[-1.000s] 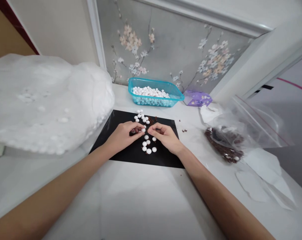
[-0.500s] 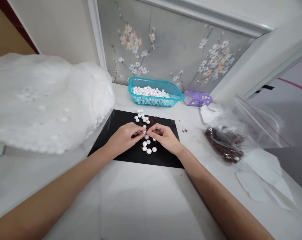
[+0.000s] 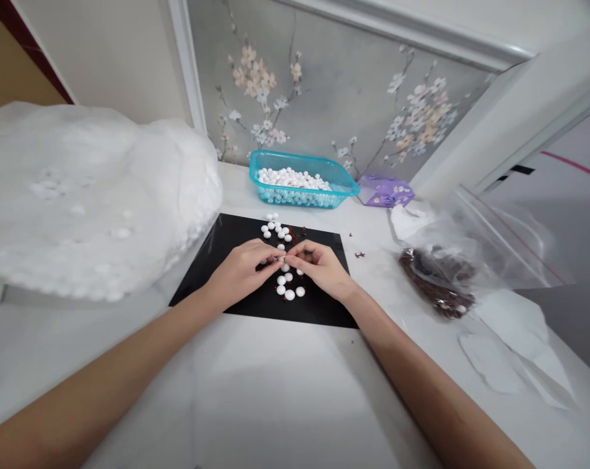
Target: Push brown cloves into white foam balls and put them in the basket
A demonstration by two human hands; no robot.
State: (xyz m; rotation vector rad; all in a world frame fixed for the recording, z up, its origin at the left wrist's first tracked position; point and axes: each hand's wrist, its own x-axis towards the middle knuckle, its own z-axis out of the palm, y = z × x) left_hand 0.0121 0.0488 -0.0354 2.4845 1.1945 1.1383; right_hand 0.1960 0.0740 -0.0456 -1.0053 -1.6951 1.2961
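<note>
Over the black mat (image 3: 304, 314), my left hand (image 3: 248, 264) and my right hand (image 3: 319, 266) meet at the fingertips. The left fingers are pinched on a white ball, mostly hidden. My right thumb and index finger are pressed together right beside it; whatever they grip is too small to make out. Several white balls (image 3: 289, 295) lie on the mat below and above the fingers. Small dark red-brown pieces (image 3: 295, 236) are heaped beyond my right hand, near the mat's far edge.
Behind the mat stands a blue basket (image 3: 353, 189) of white balls, beside a purple packet (image 3: 390, 192). A big white bag (image 3: 99, 208) fills the left. On the right lie a clear bag of dark red-brown pieces (image 3: 439, 286) and white sheets (image 3: 493, 361).
Both hands stay fingertip to fingertip over the mat, with barely any finger movement. The whole view has shifted very slightly.
</note>
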